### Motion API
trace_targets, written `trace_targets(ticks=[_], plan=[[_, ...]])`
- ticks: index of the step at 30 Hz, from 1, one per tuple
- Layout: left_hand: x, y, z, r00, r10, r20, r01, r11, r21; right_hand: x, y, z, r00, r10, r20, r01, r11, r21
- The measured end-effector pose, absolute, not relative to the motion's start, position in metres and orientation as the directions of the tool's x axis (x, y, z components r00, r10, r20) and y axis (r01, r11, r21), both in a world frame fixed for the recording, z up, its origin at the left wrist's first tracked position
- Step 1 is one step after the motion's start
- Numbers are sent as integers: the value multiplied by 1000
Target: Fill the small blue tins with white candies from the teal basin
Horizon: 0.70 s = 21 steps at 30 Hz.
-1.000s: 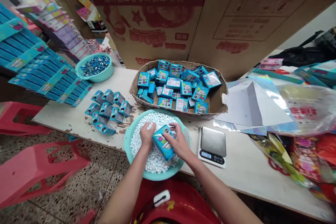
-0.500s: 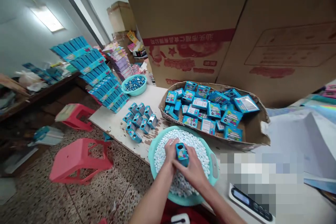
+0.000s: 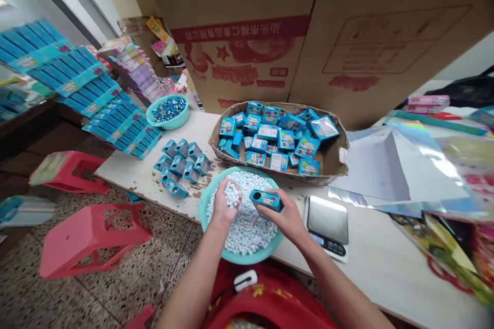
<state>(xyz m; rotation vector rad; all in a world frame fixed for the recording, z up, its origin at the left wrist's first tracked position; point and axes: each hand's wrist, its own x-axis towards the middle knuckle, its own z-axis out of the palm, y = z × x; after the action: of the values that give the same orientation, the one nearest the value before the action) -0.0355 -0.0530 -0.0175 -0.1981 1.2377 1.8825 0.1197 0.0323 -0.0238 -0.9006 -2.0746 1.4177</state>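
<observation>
Over a turquoise basin (image 3: 203, 216) full of small white candies (image 3: 247, 231), my left hand (image 3: 223, 208) is cupped around a heap of the candies. My right hand (image 3: 285, 216) grips a small blue candy box (image 3: 266, 199), tilted, with a dark round hole at its end facing left. The box is a little to the right of the cupped hand, above the candies. Left of the basin, several similar blue boxes (image 3: 179, 164) stand grouped on the table.
A cardboard tray (image 3: 335, 164) of blue boxes lies behind the basin. To the right is a digital scale (image 3: 328, 221). A smaller turquoise bowl (image 3: 170, 122) holds shiny blue pieces. Stacked blue display boxes (image 3: 88, 87) rise at left, above red stools (image 3: 88, 231). Large cartons (image 3: 247, 10) wall the back.
My hands have moved apart from around the box. My left hand now holds candies, and the box is in my right hand, turned on its side. The view has shifted rightward.
</observation>
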Motion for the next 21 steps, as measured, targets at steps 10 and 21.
trace_targets(ticks=[10, 21], plan=[[-24, -40, 1, -802, 473, -365, -545, -328, 771, 99, 16, -29, -776, 609, 164, 235, 520, -821], [-25, -39, 5, -841, 459, -287, -457, -318, 831, 89, 22, -27, -762, 606, 226, 171, 526, -833]])
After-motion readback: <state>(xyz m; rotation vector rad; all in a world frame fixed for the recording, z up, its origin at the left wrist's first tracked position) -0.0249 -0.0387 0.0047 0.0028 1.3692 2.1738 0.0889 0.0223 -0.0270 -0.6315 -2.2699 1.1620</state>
